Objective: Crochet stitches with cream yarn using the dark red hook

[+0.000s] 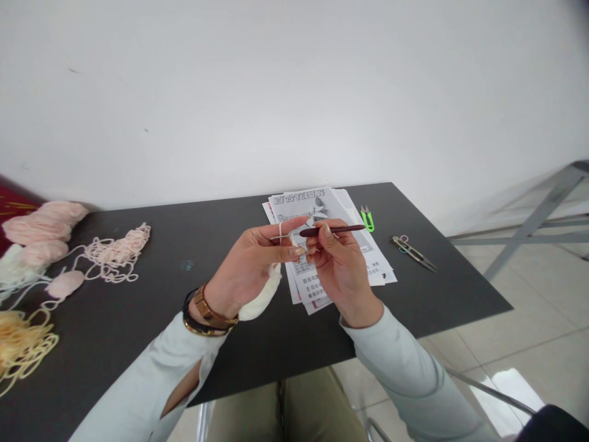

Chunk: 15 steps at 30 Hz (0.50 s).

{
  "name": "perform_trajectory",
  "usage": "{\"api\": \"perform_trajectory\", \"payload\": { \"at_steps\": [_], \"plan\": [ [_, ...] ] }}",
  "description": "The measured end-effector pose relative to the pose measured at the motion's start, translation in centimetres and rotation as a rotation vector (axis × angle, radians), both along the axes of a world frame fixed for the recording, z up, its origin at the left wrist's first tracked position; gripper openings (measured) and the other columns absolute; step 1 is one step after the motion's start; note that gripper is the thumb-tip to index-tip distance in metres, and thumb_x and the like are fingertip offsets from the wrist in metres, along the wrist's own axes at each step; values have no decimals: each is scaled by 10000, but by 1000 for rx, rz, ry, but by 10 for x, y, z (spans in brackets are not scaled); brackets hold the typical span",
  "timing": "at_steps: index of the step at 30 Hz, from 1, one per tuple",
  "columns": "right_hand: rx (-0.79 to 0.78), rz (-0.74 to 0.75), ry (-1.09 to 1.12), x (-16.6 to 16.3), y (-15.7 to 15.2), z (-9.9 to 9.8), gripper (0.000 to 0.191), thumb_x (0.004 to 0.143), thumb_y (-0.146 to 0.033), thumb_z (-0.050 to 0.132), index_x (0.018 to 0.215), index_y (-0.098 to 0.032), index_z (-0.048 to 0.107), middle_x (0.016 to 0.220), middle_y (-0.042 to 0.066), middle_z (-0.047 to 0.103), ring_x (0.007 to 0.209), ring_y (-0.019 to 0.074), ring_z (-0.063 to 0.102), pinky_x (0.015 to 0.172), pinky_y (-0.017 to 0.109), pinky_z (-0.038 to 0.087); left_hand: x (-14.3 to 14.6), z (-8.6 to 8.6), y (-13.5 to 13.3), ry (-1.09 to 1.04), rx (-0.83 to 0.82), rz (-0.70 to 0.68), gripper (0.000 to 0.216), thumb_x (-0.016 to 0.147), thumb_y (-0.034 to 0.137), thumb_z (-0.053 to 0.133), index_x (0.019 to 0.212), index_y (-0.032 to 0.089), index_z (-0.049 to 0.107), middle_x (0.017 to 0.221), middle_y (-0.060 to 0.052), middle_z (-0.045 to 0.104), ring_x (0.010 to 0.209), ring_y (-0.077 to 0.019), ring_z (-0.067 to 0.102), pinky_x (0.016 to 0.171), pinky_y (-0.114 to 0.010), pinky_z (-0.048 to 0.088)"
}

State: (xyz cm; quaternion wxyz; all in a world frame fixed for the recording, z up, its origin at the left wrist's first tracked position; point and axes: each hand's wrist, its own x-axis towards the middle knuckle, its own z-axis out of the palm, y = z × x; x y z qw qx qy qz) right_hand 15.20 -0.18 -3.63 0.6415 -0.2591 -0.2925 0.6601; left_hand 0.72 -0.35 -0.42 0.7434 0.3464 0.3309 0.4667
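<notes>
My left hand [243,270] pinches white yarn [281,236], looped round a finger, above the tabletop [207,245]. My right hand [338,270] grips a hook [331,231], its tip at the loop. I think the loop could slip off if the yarn goes slack. I see no box or bowl.

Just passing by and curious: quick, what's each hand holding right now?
Left hand: closed on a white yarn piece, a strand looped over the index finger.
Right hand: closed on a dark red crochet hook.
</notes>
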Motion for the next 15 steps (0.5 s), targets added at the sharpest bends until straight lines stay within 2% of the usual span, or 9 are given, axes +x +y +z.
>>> {"api": "perform_trajectory", "payload": {
  "at_steps": [3, 6, 9, 12, 14, 15],
  "plan": [
    [-64, 73, 1, 1, 2, 0, 208, 694, -313, 830, 772, -190, 682, 568, -47, 666, 450, 50, 574, 397, 107, 488, -2, 1, 1, 43, 55, 34, 513, 578, 73, 861, 1067, 203, 778, 547, 48, 625, 547, -77, 549, 622, -231, 426],
    [-78, 118, 2, 2, 2, -1, 180, 722, -301, 808, 771, -189, 675, 566, -52, 660, 442, 48, 565, 392, 108, 489, -4, 0, 1, 85, 116, 49, 574, 580, 93, 870, 1128, 216, 754, 602, 32, 655, 610, -114, 589, 651, -260, 436],
    [-60, 128, 19, 1, 1, -1, 175, 727, -294, 809, 792, -188, 685, 583, -46, 680, 466, 56, 598, 428, 120, 530, -6, -2, 1, 145, 190, 43, 441, 629, 116, 851, 1053, 213, 778, 676, -2, 692, 737, -167, 642, 701, -286, 445],
    [-75, 135, 48, 0, 2, -2, 188, 711, -289, 824, 803, -181, 701, 592, -44, 692, 475, 54, 616, 446, 116, 546, -5, -2, 0, 238, 269, 78, 114, 691, 142, 818, 789, 190, 785, 919, -33, 744, 832, -161, 647, 738, -277, 445],
    [-94, 161, 73, 0, 4, -3, 188, 709, -285, 827, 806, -175, 708, 599, -47, 693, 474, 46, 614, 445, 105, 542, -4, -1, -1, 279, 288, 111, 94, 698, 155, 818, 780, 185, 781, 1047, -33, 739, 816, -140, 637, 742, -270, 451],
    [-104, 177, 87, 1, 4, -3, 187, 708, -281, 828, 804, -173, 708, 603, -49, 692, 476, 43, 613, 445, 101, 539, -3, -1, -1, 283, 280, 119, 172, 698, 164, 821, 863, 197, 790, 1036, -31, 740, 797, -134, 634, 748, -272, 459]
  ]
}}
